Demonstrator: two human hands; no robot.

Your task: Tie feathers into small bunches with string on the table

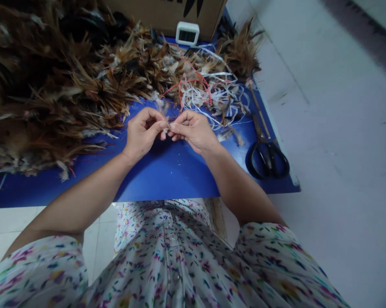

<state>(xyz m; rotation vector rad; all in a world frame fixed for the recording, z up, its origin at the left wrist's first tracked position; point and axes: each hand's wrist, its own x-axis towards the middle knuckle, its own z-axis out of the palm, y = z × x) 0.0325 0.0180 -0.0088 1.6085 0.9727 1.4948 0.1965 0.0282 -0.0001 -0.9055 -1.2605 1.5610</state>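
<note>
My left hand [144, 133] and my right hand [194, 130] meet above the blue tabletop [167, 175], thumbs and fingertips pinched close together. Between them is a small tuft of pale, fluffy feather [166, 124], its lower part hidden by my fingers. Both hands are closed at the tuft, the left on its left side and the right on its right. Just beyond my right hand lies a tangle of white plastic strips [196, 96], with red strips [208, 89] among them.
Brown and black feathers [93, 94] heap across the left and back. Black-handled scissors [266, 158] lie near the right edge, beside a thin stick [259, 112] and a feather bundle [241, 49]. A small white digital display [187, 33] stands before a cardboard box [141, 15].
</note>
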